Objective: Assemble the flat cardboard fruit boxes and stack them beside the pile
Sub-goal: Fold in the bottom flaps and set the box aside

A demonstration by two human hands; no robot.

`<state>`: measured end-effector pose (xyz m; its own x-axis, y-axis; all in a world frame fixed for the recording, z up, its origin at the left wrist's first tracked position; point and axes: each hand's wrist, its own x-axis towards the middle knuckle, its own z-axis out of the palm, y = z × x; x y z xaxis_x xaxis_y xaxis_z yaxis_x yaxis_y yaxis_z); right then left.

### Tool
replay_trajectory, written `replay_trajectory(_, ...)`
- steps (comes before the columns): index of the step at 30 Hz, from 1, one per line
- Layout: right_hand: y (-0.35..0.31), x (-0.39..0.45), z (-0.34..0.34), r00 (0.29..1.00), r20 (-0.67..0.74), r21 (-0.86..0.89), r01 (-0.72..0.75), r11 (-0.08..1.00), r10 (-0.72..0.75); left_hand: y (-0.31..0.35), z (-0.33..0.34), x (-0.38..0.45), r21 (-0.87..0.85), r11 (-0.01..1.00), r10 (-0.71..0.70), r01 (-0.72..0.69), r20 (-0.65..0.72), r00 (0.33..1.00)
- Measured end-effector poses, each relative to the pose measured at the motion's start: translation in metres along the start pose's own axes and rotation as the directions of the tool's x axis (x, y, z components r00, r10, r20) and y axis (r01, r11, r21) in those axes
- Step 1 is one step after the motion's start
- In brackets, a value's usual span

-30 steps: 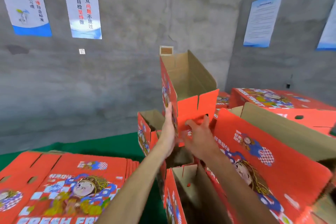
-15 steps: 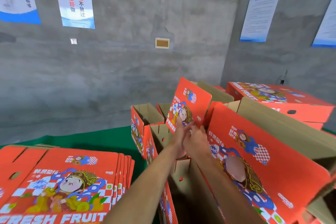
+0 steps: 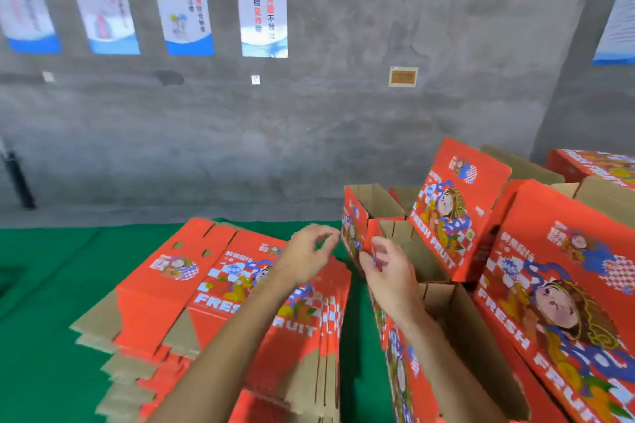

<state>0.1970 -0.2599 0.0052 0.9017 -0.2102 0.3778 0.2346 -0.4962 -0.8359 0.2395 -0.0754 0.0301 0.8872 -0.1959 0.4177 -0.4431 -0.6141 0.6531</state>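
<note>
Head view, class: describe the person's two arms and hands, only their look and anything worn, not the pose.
Both forearms are bare as far as the frame shows: no sleeves or gloves. The left hand and right hand show no ring that I can make out, and neither wrist carries a watch or band. The picture is slightly blurred, so fine marks cannot be told.

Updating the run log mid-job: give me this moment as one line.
left hand: empty, over pile of flat orange cardboard fruit boxes | right hand: empty, by assembled orange cardboard boxes | phase: between boxes
</note>
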Motion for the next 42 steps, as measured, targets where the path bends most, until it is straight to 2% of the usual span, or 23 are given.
replay_trajectory(2, -0.003, -0.019, 0.020, 0.997, 0.081, 0.001, 0.013, 1.000, -0.013, -0.026, -0.034, -0.034, 0.155, 0.987, -0.030, 0.032, -0.013, 0.999)
replay_trajectory(4, 0.000, -0.037, 0.039, 0.986, 0.162, 0.005, 0.036, 0.999, -0.036, -0.053, -0.064, -0.067, 0.365, 0.926, -0.098, 0.099, -0.020, 0.995)
replay_trajectory(7, 0.012, -0.064, 0.062, 0.946, 0.324, -0.052, -0.010, 0.999, 0.027, -0.092, -0.099, -0.110, 0.666, 0.670, -0.357, 0.329, -0.100, 0.929)
replay_trajectory(9, 0.025, -0.082, 0.074, 0.858, 0.495, -0.168, -0.056, 0.984, 0.133, -0.115, -0.118, -0.133, 0.672, 0.549, -0.528, 0.498, -0.183, 0.829)
replay_trajectory(11, 0.039, -0.097, 0.080, 0.798, 0.576, -0.267, -0.025, 0.963, 0.180, -0.133, -0.130, -0.153, 0.640, 0.495, -0.602, 0.588, -0.236, 0.763)
replay_trajectory(15, 0.050, -0.108, 0.082, 0.805, 0.546, -0.273, -0.091, 0.958, 0.232, -0.146, -0.134, -0.175, 0.627, 0.558, -0.527, 0.543, -0.237, 0.816)
replay_trajectory(19, 0.047, -0.116, 0.086, 0.789, 0.512, -0.330, -0.184, 0.926, 0.339, -0.146, -0.136, -0.185, 0.632, 0.585, -0.533, 0.508, -0.172, 0.828)
replay_trajectory(23, 0.044, -0.121, 0.088, 0.787, 0.465, -0.300, -0.291, 0.908, 0.406, -0.147, -0.140, -0.196, 0.595, 0.656, -0.476, 0.464, -0.152, 0.866)
replay_trajectory(27, 0.037, -0.123, 0.082, 0.790, 0.445, -0.173, -0.388, 0.906, 0.423, -0.144, -0.139, -0.198, 0.579, 0.686, -0.473, 0.442, -0.106, 0.874)
replay_trajectory(30, 0.040, -0.131, 0.076, 0.824, 0.406, -0.097, -0.392, 0.915, 0.396, -0.142, -0.141, -0.203, 0.556, 0.699, -0.516, 0.450, -0.043, 0.855)
replay_trajectory(34, 0.036, -0.142, 0.070, 0.848, 0.375, 0.201, -0.469, 0.860, 0.374, -0.141, -0.142, -0.216, 0.554, 0.719, -0.514, 0.420, 0.017, 0.857)
replay_trajectory(36, 0.027, -0.143, 0.070, 0.845, 0.390, 0.294, -0.490, 0.820, 0.366, -0.138, -0.144, -0.221, 0.531, 0.744, -0.486, 0.404, 0.016, 0.874)
replay_trajectory(39, 0.018, -0.141, 0.070, 0.839, 0.418, 0.326, -0.497, 0.804, 0.349, -0.129, -0.151, -0.223, 0.505, 0.782, -0.440, 0.366, 0.032, 0.897)
replay_trajectory(42, 0.015, -0.137, 0.069, 0.845, 0.442, 0.334, -0.466, 0.819, 0.301, -0.115, -0.153, -0.220, 0.538, 0.757, -0.448, 0.371, 0.014, 0.894)
